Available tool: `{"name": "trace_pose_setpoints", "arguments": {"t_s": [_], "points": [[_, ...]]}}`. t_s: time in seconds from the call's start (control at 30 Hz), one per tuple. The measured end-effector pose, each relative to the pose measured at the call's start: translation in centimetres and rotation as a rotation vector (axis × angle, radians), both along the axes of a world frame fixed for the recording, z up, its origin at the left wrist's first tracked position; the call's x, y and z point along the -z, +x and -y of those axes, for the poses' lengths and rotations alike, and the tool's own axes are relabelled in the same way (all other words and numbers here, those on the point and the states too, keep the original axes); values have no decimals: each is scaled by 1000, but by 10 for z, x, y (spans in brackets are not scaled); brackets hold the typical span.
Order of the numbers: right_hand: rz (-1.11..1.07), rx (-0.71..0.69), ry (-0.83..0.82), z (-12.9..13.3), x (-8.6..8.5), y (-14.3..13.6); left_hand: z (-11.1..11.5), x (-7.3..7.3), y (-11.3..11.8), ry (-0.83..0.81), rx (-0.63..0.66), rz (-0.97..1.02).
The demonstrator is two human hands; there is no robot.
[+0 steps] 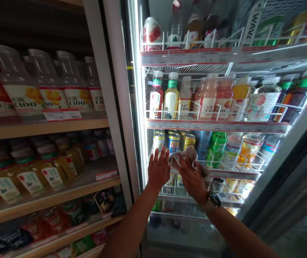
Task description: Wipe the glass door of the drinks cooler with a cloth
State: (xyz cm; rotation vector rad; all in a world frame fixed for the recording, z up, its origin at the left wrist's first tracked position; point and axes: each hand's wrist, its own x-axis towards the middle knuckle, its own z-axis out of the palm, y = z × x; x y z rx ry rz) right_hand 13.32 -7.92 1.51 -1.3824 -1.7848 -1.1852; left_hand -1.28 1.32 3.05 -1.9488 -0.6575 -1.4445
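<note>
In the head view, a pinkish cloth (pixel 191 152) is held in the grip of the right hand (pixel 192 180), before the beverage cooler shelves (pixel 218 125); just beside it, the left hand (pixel 158 171) is raised, grip wide.

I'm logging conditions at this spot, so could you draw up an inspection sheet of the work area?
Surface: upright front of a lit drinks cooler; whether glass lies under the hands, I cannot tell.
Job's things: a pale, bunched cloth under the right hand.
Clutter: cans and bottles stand on the cooler's shelves, behind wire rails.
Hands: left hand bare, fingers extended, beside the cloth; right hand on the cloth, dark watch at that wrist.
Cables: nothing seen.
Surroundings: wood-edged shelves of bottled drinks to the left; a slanting grey frame to the right.
</note>
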Motion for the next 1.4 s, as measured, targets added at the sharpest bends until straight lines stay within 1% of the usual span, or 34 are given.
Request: {"name": "trace_pose_setpoints", "arguments": {"t_s": [0.07, 0.1, 0.13, 0.17, 0.2, 0.23, 0.27, 0.33, 0.4, 0.43, 0.47, 0.5, 0.53, 0.57, 0.6, 0.7, 0.73, 0.77, 0.8, 0.83, 0.87, 0.9, 0.93, 1.0, 1.07, 1.1, 1.13, 1.17, 1.2, 1.23, 1.27, 1.3, 1.33, 1.4], "points": [[30, -52, 8, 8, 38, 6, 1, -1, 0, 8, 0, 2], [44, -75, 15, 11, 50, 9, 1, -2, 0, 15, 3, 8], [59, -93, 17, 14, 58, 11, 1, -2, 0, 20, 7, 14], [68, -100, 12, 16, 58, 13, 1, -2, 0, 20, 12, 18], [69, -97, 3, 17, 52, 15, 1, -2, 1, 16, 16, 21], [61, -84, -6, 17, 39, 17, 1, -2, 1, 10, 19, 22], [46, -67, -3, 16, 21, 18, 0, -1, 1, 3, 21, 22], [-4, -13, 36, 12, -23, 22, -1, 0, 1, -7, 25, 21], [-58, 32, 121, 8, -63, 25, -1, 0, 1, -9, 33, 23], [-78, 44, 157, 7, -76, 27, -2, 0, 0, -9, 36, 23], [-93, 49, 179, 6, -83, 29, -2, 0, 0, -11, 37, 22], [-100, 50, 179, 6, -83, 30, -2, -1, 0, -12, 38, 22], [-102, 48, 169, 6, -75, 31, -1, -1, 0, -9, 39, 22], [-97, 45, 143, 8, -61, 32, -1, -2, 1, -2, 40, 24], [-87, 46, 108, 10, -41, 32, -1, -2, 1, 5, 41, 25], [-37, 31, 18, 24, 35, 34, -1, -3, 2, 10, 49, 31], [-20, 4, 18, 30, 58, 35, -1, -3, 2, 7, 52, 33], [-3, -19, 19, 35, 78, 38, -2, -3, 2, 5, 55, 36], [9, -39, 28, 40, 91, 41, -3, -3, 1, 5, 58, 39], [19, -53, 37, 43, 97, 44, -4, -3, 1, 5, 61, 41], [26, -55, 38, 45, 95, 49, -5, -3, 0, 5, 65, 41], [25, -46, 38, 45, 86, 54, -5, -3, 0, 4, 70, 41], [18, -33, 41, 44, 70, 60, -3, -3, 1, 0, 75, 45], [-22, 4, 69, 41, 25, 71, 4, -5, 9, -26, 76, 82], [-95, 49, 133, 37, -26, 82, 19, -8, 26, -47, 84, 129], [-146, 71, 179, 36, -47, 86, 28, -10, 37, -42, 97, 143], [-185, 86, 214, 35, -64, 90, 37, -12, 50, -28, 116, 148], [-211, 92, 238, 35, -75, 93, 46, -14, 63, -8, 142, 143], [-222, 92, 248, 35, -78, 95, 54, -15, 76, 7, 166, 131], [-215, 88, 241, 37, -75, 97, 60, -17, 88, 6, 184, 118], [-199, 87, 219, 38, -65, 98, 64, -17, 99, -10, 193, 104], [-179, 89, 191, 41, -50, 99, 66, -17, 107, -33, 192, 86], [-160, 94, 164, 43, -32, 101, 66, -15, 114, -48, 186, 65], [-129, 104, 119, 49, 10, 104, 63, -11, 121, -50, 167, 31]]}}
